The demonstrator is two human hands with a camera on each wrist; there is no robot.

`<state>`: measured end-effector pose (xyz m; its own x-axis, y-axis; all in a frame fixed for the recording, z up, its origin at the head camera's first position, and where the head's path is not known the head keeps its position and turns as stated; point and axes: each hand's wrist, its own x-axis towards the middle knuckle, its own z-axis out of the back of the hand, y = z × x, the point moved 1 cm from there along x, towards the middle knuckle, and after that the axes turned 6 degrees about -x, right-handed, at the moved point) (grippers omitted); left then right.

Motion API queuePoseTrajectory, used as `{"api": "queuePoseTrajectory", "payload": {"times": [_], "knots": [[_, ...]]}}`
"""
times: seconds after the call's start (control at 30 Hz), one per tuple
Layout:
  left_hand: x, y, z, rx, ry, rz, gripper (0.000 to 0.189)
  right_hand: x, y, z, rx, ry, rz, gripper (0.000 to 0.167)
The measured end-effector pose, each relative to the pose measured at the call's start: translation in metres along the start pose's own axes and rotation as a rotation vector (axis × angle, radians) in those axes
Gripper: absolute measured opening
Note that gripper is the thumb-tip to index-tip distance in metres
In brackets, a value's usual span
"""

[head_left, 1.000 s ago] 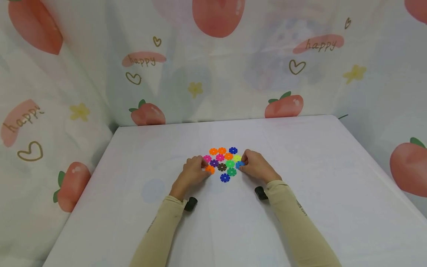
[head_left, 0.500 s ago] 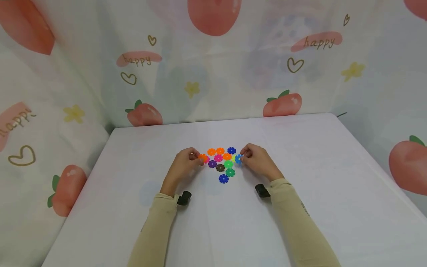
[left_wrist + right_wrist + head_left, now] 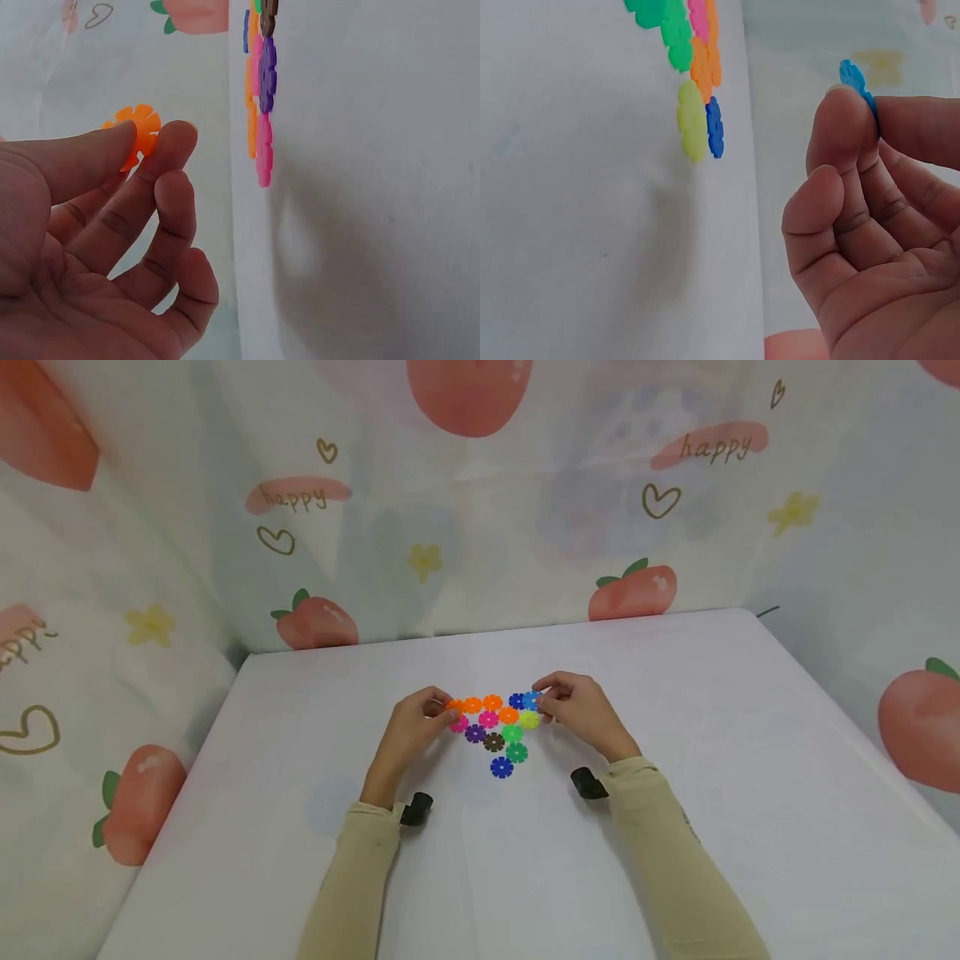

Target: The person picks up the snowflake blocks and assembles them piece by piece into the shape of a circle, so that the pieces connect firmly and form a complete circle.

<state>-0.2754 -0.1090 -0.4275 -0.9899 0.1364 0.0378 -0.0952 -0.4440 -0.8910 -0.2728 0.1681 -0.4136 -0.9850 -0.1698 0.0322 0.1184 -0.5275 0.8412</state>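
Between thumb and fingertips my left hand [image 3: 412, 727] pinches an orange notched plastic snowflake disc [image 3: 148, 124], raised above the table in the left wrist view. My right hand [image 3: 588, 714] likewise pinches a light blue snowflake disc [image 3: 850, 75], held up off the surface. Flat discs lie between the hands in a rough triangle that points toward me. Its far row has orange discs [image 3: 492, 702] and a dark blue disc [image 3: 516, 701], which the light blue one overlaps in the head view. Pink [image 3: 488, 719], purple [image 3: 475, 733], yellow [image 3: 529, 720], brown [image 3: 493, 742] and green discs [image 3: 516, 752] fill the rest.
A single dark blue disc [image 3: 502, 767] forms the near tip of the pattern. White cloth covers the table [image 3: 675, 827], and fruit-printed curtains [image 3: 480, 577] rise behind it and at both sides. Each wrist carries a small black camera [image 3: 588, 783].
The orange disc has been lifted from the pattern's left side and carried away from me to the far left corner. The light blue disc has risen from the right side toward the far right corner.
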Motion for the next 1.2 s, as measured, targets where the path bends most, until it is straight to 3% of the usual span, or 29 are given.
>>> {"api": "queuePoseTrajectory", "payload": {"times": [0.43,0.67,0.87,1.2], "knots": [[-0.002,-0.012,-0.015,0.043,0.042,-0.050,0.018,0.003,0.016,-0.012,0.079,0.031,0.051,0.025],[-0.004,-0.018,-0.019,0.044,0.099,-0.153,0.015,0.002,0.021,-0.019,0.098,0.054,0.088,0.025],[-0.005,-0.019,-0.021,0.040,0.121,-0.203,0.013,0.002,0.024,-0.024,0.123,0.088,0.103,0.024],[-0.005,-0.020,-0.024,0.077,0.084,-0.290,0.003,0.003,0.023,-0.036,0.126,0.066,0.108,0.022]]}}
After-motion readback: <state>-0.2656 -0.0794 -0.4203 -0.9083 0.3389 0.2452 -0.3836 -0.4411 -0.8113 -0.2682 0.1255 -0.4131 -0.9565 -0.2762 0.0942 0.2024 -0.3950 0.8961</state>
